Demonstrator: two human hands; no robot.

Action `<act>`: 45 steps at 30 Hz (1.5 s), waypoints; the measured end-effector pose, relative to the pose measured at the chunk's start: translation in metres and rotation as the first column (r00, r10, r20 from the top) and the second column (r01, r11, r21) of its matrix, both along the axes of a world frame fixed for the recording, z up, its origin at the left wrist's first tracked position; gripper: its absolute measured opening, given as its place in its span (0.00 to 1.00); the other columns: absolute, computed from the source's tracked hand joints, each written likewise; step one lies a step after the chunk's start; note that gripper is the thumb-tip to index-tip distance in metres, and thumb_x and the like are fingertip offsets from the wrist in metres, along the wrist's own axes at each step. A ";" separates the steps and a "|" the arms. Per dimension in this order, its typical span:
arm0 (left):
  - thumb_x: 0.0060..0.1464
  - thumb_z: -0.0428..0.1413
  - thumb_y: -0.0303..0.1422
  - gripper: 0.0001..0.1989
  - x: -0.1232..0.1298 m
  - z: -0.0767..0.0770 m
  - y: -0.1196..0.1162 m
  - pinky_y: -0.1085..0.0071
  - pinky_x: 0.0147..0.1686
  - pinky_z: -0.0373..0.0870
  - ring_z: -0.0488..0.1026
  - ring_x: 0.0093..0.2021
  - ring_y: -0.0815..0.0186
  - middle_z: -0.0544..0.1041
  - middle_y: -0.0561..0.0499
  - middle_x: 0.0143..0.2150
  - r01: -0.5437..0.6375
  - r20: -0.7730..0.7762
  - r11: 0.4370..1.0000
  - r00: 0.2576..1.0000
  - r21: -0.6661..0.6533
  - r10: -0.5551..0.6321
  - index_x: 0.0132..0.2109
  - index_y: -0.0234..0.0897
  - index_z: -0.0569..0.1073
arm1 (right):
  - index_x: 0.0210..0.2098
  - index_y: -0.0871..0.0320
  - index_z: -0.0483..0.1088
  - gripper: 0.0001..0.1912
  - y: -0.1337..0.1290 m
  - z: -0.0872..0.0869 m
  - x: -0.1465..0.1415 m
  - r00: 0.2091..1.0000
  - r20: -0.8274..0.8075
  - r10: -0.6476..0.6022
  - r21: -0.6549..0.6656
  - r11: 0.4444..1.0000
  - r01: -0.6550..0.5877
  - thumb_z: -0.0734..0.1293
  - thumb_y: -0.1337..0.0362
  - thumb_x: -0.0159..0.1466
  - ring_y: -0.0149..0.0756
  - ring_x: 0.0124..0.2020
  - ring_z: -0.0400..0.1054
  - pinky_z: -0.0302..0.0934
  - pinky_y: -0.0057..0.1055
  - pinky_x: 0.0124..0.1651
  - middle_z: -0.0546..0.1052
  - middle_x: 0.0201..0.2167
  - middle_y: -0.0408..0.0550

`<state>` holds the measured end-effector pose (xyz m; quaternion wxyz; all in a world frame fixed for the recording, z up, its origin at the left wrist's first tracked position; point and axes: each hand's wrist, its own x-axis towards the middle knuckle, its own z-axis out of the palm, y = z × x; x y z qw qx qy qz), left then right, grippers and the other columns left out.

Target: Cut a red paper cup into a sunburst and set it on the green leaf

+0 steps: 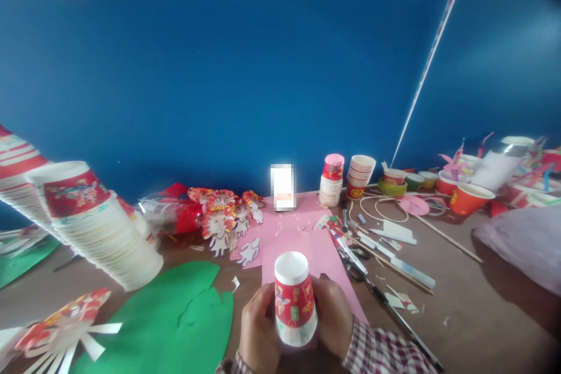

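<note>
A: Paper cup [295,298], red print w/ white band, sits upside down, base up, low centre of view, just over the near edge of the pink paper sheet [307,245].

B: Hands?

A: Left hand [258,333] wraps cup's left side, right hand [333,324] the right. Both closed round it, fingers curled on the wall. Two-sided grip reads as steadying a light cup that would tip easily; base up keeps the flat bottom facing the camera.

B: Is it resting on the bench or lifted?

A: Can't tell, rim hidden by palms.

B: Surroundings?

A: Green paper shape [175,321] lies flat left of hands, near but not touching. Long leaning cup stack [100,228] far left, on its side. Cut-out paper figures [228,219] lie in a cluster beyond the pink sheet, partly on it. Scissors [357,263] and thin sticks [438,234] to the right, w/in reach of right hand. Small upright cup stacks [346,178] at back against the blue wall panel [219,82]. Red bowls [471,197] far right. Scraps scattered on brown bench [460,298]. Plaid sleeve [385,350] on right wrist.
</note>
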<state>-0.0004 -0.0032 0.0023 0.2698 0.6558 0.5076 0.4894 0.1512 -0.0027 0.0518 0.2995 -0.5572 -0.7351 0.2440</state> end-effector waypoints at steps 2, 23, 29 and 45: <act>0.46 0.52 0.26 0.12 -0.002 -0.002 0.000 0.72 0.32 0.70 0.72 0.32 0.64 0.77 0.46 0.34 0.016 0.048 1.000 0.999 0.008 -0.016 0.40 0.32 0.73 | 0.29 0.57 0.71 0.08 0.001 -0.004 0.001 1.000 -0.002 -0.022 0.021 1.000 0.022 0.61 0.63 0.57 0.39 0.31 0.71 0.58 0.28 0.34 0.78 0.26 0.48; 0.39 0.53 0.25 0.16 -0.003 0.015 0.004 0.71 0.32 0.70 0.74 0.32 0.61 0.78 0.47 0.34 0.021 0.071 1.000 0.997 -0.003 -0.021 0.40 0.31 0.72 | 0.42 0.56 0.67 0.12 -0.002 -0.006 -0.001 0.995 0.084 0.049 0.066 0.996 -0.055 0.60 0.67 0.59 0.37 0.32 0.72 0.56 0.28 0.37 0.77 0.27 0.45; 0.35 0.52 0.26 0.14 -0.005 0.018 0.007 0.73 0.27 0.69 0.73 0.28 0.63 0.77 0.49 0.28 -0.009 -0.007 1.000 1.000 0.004 0.009 0.35 0.31 0.72 | 0.41 0.54 0.67 0.10 -0.023 0.014 0.029 0.991 0.136 -0.010 0.118 0.993 -0.007 0.62 0.63 0.59 0.31 0.30 0.70 0.57 0.25 0.33 0.76 0.28 0.41; 0.33 0.51 0.28 0.12 -0.006 0.016 0.007 0.75 0.22 0.67 0.70 0.22 0.66 0.74 0.53 0.21 -0.135 -0.095 0.990 0.986 0.046 0.139 0.31 0.32 0.72 | 0.40 0.54 0.68 0.12 -0.052 0.000 0.133 0.800 0.517 -0.303 0.150 0.953 0.264 0.59 0.58 0.60 0.37 0.32 0.70 0.59 0.29 0.32 0.76 0.34 0.47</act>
